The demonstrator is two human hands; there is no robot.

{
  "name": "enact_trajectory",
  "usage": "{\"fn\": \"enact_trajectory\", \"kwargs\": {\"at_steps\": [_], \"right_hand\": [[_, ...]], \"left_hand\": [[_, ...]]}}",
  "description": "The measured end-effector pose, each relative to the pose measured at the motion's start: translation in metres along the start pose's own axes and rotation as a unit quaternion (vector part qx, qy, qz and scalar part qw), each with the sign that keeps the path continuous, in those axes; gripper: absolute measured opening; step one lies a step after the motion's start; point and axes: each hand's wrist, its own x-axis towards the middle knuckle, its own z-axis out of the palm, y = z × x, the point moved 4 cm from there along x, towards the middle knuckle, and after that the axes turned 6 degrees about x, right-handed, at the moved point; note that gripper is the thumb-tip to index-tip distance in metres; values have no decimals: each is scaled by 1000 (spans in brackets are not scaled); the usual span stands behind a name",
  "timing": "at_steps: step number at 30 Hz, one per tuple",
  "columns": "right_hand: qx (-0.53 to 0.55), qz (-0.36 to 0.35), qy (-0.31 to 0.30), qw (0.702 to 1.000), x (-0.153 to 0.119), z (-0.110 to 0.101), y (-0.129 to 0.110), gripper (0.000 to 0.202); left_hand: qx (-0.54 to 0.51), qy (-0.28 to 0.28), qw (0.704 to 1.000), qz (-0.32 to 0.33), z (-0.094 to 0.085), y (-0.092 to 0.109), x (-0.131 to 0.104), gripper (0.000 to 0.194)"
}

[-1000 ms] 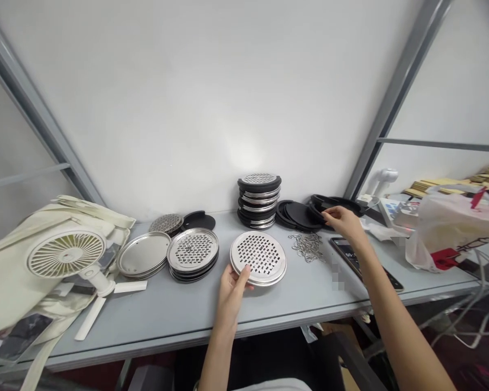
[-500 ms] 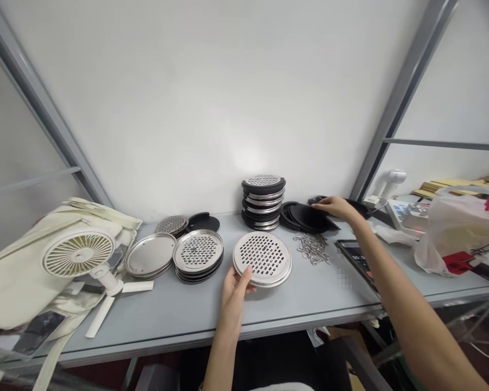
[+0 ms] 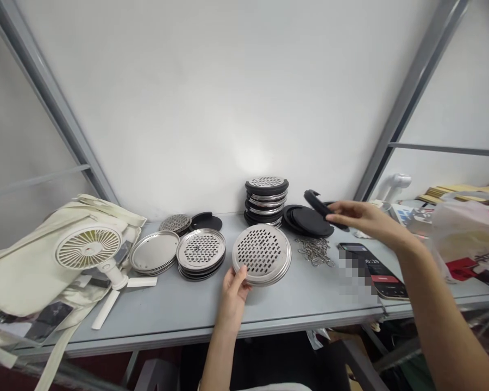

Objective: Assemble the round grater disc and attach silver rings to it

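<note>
My left hand (image 3: 234, 286) grips the near edge of a round perforated metal disc (image 3: 263, 250), thumb on top; at least one more metal rim shows beneath it. My right hand (image 3: 358, 218) pinches a round black cover (image 3: 321, 203) with a notched rim, tilted and raised over the table. Just left of and below it lie flat black discs (image 3: 309, 221). Nearby is a pile of small metal clips or rings (image 3: 314, 251). Behind the held disc stands a tall stack of assembled black and metal rounds (image 3: 267, 198).
On the left are plain metal plates (image 3: 155, 252), a stack of perforated discs (image 3: 201, 250), a fan (image 3: 88, 247) and a cream bag (image 3: 36, 255). A phone (image 3: 377, 271) lies at right, beside a plastic bag (image 3: 464, 233). The table's front edge (image 3: 269, 328) runs below my hands.
My right hand has lifted a black cover from the pile and moved it right and nearer. My left hand still holds the metal disc, now tilted slightly more toward me.
</note>
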Motion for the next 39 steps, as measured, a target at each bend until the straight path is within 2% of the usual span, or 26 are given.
{"fn": "enact_trajectory", "kwargs": {"at_steps": [2, 6, 8, 11, 14, 16, 19, 22, 25, 29, 35, 37, 39], "right_hand": [[-16, -35, -87, 995, -24, 31, -10, 40], [-3, -123, -174, 977, -64, 113, -29, 25], [-1, -144, -194, 970, -78, 149, -37, 21], [1, -151, -179, 972, -90, 180, -45, 23], [30, -147, -200, 968, -100, 183, -50, 30], [74, -128, -222, 964, -104, 174, -50, 39], [150, -101, -207, 961, -102, 153, -44, 43], [240, -56, -187, 951, -95, 143, -32, 50], [342, -13, -125, 931, -85, 144, -22, 56], [370, 63, -88, 923, -79, 150, -13, 56], [407, 113, -99, 901, -81, 154, -3, 50], [421, 121, -86, 895, -81, 153, 0, 48], [437, 128, -59, 888, -79, 150, 4, 47]], "left_hand": [[-24, -7, 1000, 6, -2, 0, -1, 31], [-66, -5, 998, 24, -12, 0, 0, 28], [-90, -2, 995, 33, -17, -1, 2, 26], [-100, -13, 994, 30, -19, -2, 2, 23], [-76, -49, 995, 40, -14, 0, 0, 17], [-44, -76, 995, 52, -9, 2, -2, 16], [17, -90, 994, 62, -5, 1, -3, 19], [86, -79, 990, 73, -3, -1, -1, 22], [131, -65, 986, 84, 0, 0, -1, 27], [161, -46, 983, 81, 6, 3, -4, 38], [215, -60, 973, 52, 9, -1, -3, 43], [236, -43, 969, 56, 6, -2, -1, 43], [266, -3, 961, 78, -1, 1, -1, 41]]}}
